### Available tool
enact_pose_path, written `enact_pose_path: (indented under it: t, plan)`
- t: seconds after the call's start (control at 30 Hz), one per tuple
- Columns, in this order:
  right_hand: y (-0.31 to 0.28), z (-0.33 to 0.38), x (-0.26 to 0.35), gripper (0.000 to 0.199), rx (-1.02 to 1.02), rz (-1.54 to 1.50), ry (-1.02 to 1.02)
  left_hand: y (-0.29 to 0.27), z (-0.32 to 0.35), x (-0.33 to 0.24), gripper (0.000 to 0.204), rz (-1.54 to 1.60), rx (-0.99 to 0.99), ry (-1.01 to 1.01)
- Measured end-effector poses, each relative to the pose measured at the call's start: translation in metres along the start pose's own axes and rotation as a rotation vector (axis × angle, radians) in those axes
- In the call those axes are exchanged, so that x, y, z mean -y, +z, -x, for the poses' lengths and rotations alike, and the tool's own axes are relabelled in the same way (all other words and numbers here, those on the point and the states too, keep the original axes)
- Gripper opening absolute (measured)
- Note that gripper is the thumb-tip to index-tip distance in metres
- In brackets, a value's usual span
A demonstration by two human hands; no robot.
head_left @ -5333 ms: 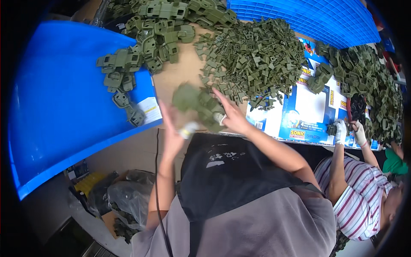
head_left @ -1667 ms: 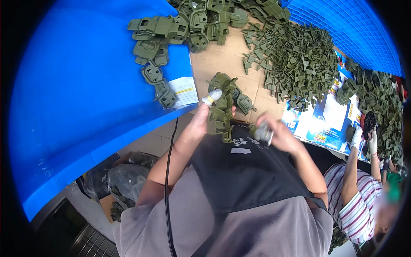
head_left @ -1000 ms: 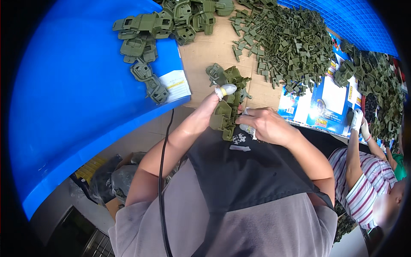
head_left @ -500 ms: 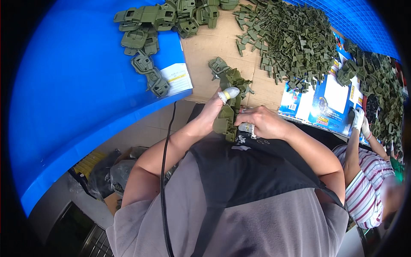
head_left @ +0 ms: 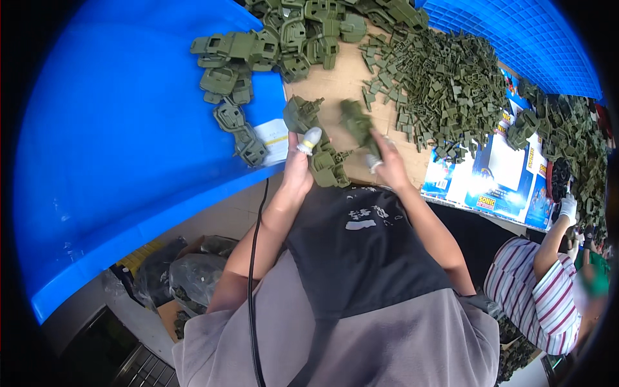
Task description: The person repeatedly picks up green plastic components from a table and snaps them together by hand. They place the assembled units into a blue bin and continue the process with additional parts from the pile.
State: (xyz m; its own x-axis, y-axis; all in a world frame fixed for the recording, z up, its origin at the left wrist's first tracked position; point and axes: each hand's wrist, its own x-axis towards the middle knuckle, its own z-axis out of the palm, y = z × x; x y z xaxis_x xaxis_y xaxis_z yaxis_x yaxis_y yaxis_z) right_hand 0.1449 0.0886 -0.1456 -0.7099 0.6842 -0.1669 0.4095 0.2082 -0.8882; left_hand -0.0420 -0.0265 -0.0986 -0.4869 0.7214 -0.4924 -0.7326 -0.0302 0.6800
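**A:** What is each hand doing?

**B:** The left hand (head_left: 298, 169) is closed on a green part (head_left: 303, 116) near the middle of the frame. A white cap sits on one fingertip, maybe so the finger does not get sore or slip. The right hand (head_left: 389, 169) is closed on a second green part (head_left: 358, 126), just to the right. Each hand lifts its own piece, and the two pieces are a little apart.

**A:** Is anything under the hands?

**B:** Yes. A small clump (head_left: 329, 166) of joined green parts lies between the wrists, close to the body, on the brown counter (head_left: 335, 84). It is easy to reach there.

**A:** And farther out?

**B:** A big pile (head_left: 445, 84) of small green bits fills the upper right. Bigger green shells (head_left: 238, 122) lie at the upper left, partly on a blue tray (head_left: 116, 161). So each kind has its own spot. Blue printed cards (head_left: 496, 174) lie at the right. Another person's gloved hand (head_left: 569, 208) is at the far right edge.

**A:** What is different from half a second ago?

**B:** Then both hands were pressed close together on the clump. Now they have come apart and reach up the counter, each with one piece.
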Motion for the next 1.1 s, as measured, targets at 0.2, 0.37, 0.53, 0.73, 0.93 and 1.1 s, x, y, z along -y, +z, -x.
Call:
enact_pose_path:
  t: [0.2, 0.37, 0.53, 0.73, 0.93, 1.1]
  plan:
    - [-0.023, 0.018, 0.060, 0.064, 0.087, -0.400, -0.034, 0.027, 0.001, 0.007, 0.071, -0.210, 0.132, 0.108]
    - [-0.023, 0.030, 0.096, 0.069, 0.082, -0.116, -0.001, 0.052, 0.003, 0.008, 0.077, -0.276, 0.161, 0.124]
    - [-0.037, 0.033, 0.087, 0.069, 0.212, -0.276, -0.061, 0.051, 0.005, 0.005, 0.060, -0.363, 0.133, 0.106]
    - [-0.025, 0.035, 0.074, 0.077, 0.342, -1.200, 0.437, 0.045, 0.009, 0.011, 0.061, -0.106, 0.156, 0.118]
    - [-0.076, 0.034, 0.082, 0.071, 0.171, -0.093, 0.036, 0.053, 0.040, -0.025, 0.098, -0.804, 0.030, 0.805]
    - [-0.090, 0.046, 0.110, 0.064, 0.407, 0.175, -0.089, 0.093, 0.058, -0.046, 0.072, -1.834, 0.743, 0.637]
